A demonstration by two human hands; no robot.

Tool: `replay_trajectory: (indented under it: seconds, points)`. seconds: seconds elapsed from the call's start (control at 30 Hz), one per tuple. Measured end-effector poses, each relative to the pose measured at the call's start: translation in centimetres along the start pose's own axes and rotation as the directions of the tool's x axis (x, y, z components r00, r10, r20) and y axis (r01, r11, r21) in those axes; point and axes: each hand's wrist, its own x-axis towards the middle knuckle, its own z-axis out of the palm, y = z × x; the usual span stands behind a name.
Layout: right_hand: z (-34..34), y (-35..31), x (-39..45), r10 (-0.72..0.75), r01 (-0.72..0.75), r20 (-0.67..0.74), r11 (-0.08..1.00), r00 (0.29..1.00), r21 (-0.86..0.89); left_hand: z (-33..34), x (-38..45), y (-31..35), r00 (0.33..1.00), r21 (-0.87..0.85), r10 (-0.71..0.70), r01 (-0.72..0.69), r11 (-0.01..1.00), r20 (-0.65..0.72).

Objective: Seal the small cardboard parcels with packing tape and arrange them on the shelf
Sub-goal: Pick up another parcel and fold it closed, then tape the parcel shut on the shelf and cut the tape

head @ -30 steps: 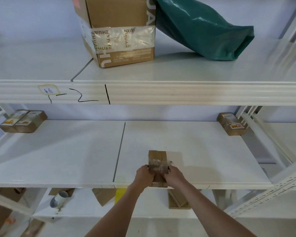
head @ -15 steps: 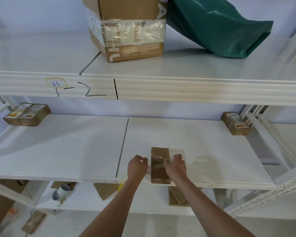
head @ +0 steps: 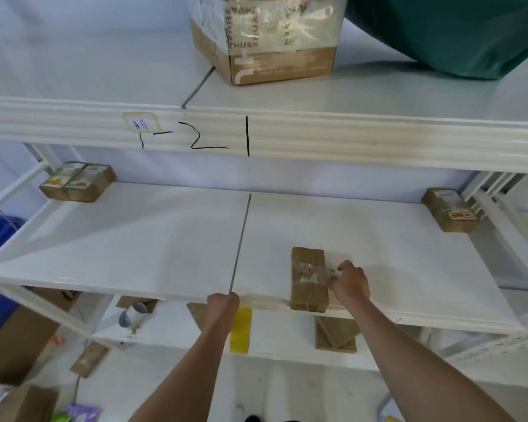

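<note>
Left hand [head: 223, 303] at the shelf [head: 165, 239] front edge, fingers curled under and out of sight, so grip can't be told. Small parcel [head: 309, 278] lies at the shelf's front lip, slightly overhanging; a nudge could tip it off. Right hand [head: 349, 283] touches its right side, fingers curled, seemingly pinching clear tape; tape end hard to see, may crease.

Brown parcel [head: 309, 278] banded with clear glossy tape on white shelf [head: 134, 245]; yellow tape roll [head: 240, 329] below; far right, dark green bag [head: 457, 35].
</note>
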Motion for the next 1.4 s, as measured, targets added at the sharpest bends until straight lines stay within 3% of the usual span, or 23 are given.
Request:
replay_trajectory:
  seconds: [0.13, 0.23, 0.37, 0.5, 0.63, 0.9, 1.07, 1.2, 1.4]
  points:
    - [0.7, 0.3, 0.2, 0.074, -0.073, 0.019, 0.997, 0.997, -0.026, 0.1, 0.8, -0.2, 0.996, 0.051, -0.037, 0.033, 0.998, 0.076]
    - [1.0, 0.4, 0.2, 0.069, -0.069, 0.011, 0.996, 0.998, -0.058, 0.0, 1.7, -0.3, 0.978, 0.025, -0.139, 0.136, 0.990, 0.157]
    - [0.7, 1.3, 0.2, 0.067, -0.078, -0.074, 0.986, 0.995, -0.150, -0.4, 2.2, -1.6, 0.886, -0.011, -0.239, 0.265, 0.964, 0.397]
    - [0.2, 3.3, 0.5, 0.155, -0.180, -0.161, 0.972, 0.975, -0.151, -0.9, 2.4, -3.0, 0.831, -0.087, -0.226, 0.310, 0.947, 0.508]
    - [-0.1, 3.5, -0.3, 0.212, -0.234, -0.260, 0.971, 0.942, -0.055, -1.1, 2.1, -3.7, 0.824, -0.116, -0.184, 0.288, 0.951, 0.536]
    - [-0.2, -2.6, -3.6, 0.075, -0.001, -0.396, 0.983, 0.915, 0.184, -2.3, 1.3, -3.0, 0.771, -0.091, -0.196, 0.312, 0.946, 0.605]
    - [0.1, -6.4, -6.3, -0.061, 0.192, -0.428, 0.944, 0.902, 0.269, -1.9, 1.6, -3.1, 0.786, -0.088, -0.166, 0.269, 0.959, 0.596]
    - [1.1, -8.9, -9.1, -0.187, 0.273, -0.348, 0.937, 0.919, 0.217, -1.9, 1.2, -2.6, 0.798, -0.140, -0.140, 0.271, 0.952, 0.585]
    - [4.1, -11.6, -12.0, -0.289, 0.283, -0.004, 0.935, 0.957, 0.214, -2.6, 0.3, -1.7, 0.796, -0.182, -0.177, 0.338, 0.924, 0.579]
